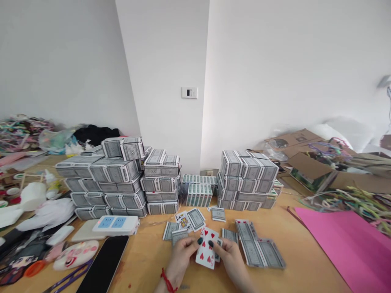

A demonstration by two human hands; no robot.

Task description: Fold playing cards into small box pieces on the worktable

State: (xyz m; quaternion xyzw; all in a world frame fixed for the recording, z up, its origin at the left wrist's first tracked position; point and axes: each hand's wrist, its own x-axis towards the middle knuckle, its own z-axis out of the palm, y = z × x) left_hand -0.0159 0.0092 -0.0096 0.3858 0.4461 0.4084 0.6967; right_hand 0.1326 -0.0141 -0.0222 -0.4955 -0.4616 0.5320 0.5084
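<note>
My left hand point(183, 257) pinches the left edge of a white playing card point(206, 257) with red hearts, face up. On its other edge, my right hand point(228, 255) grips the same card, thumb on its face. Part of another card shows behind it near my right fingers; how many cards are held I cannot tell. Beyond my hands lie loose cards: a king point(183, 220) face up, a grey-backed card point(196, 219) overlapping it, and another grey-backed card point(218, 214). Right of my right hand sits an L-shaped piece made of folded grey-backed cards point(258, 248).
Stacks of card-built blocks stand at the left point(110, 179) and right point(247, 179), with green-edged card rows point(198, 193) between them. A black phone point(104, 264), a white power strip point(116, 224) and purple scissors point(70, 280) lie left. Pink paper point(342, 240) and a cardboard box point(317, 171) are right.
</note>
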